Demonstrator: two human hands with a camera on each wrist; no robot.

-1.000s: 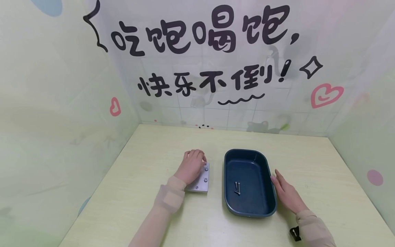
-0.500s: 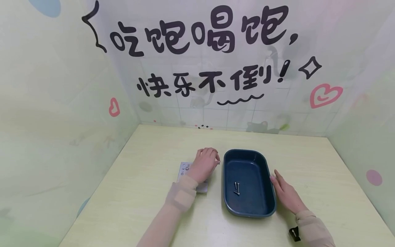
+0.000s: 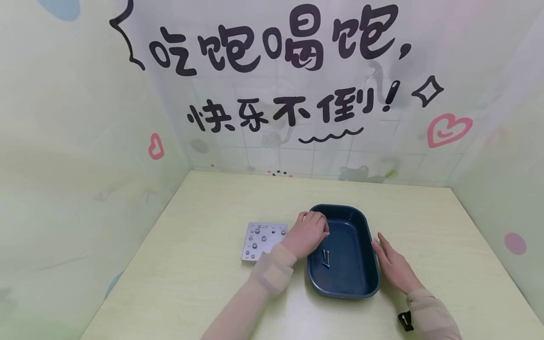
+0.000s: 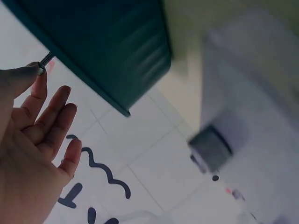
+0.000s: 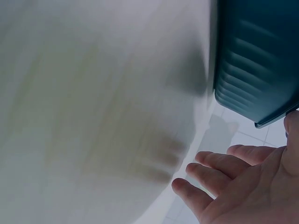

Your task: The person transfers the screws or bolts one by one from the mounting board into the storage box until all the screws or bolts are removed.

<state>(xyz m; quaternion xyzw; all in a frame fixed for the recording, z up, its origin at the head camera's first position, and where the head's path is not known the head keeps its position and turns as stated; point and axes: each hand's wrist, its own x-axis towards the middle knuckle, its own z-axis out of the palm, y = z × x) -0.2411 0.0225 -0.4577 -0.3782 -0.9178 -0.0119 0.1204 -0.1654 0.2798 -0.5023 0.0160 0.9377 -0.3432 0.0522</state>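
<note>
My left thumb and forefinger pinch a screw (image 4: 46, 59) by one end, while the other fingers (image 4: 55, 114) of my left hand (image 3: 307, 235) curve loosely, a little apart. The threaded shank sticks out past my fingertips; in the left wrist view its long axis slants up and to the right, towards the rim of the tray (image 3: 344, 293). From the head view I can't tell its direction. My left hand is over the tray's left rim. Opposite, my right hand (image 3: 397, 267) has its fingers stretched out and spread, its thumb against the tray's right side. The dark blue tray's long axis runs near to far; inside lie loose screws (image 3: 328, 257), two roughly along that axis, one crosswise at their near end. Left of the tray, a metal plate (image 3: 272, 242) studded with bolts lies flat on the table (image 3: 204, 288), partly behind my left sleeve (image 3: 272, 274).
</note>
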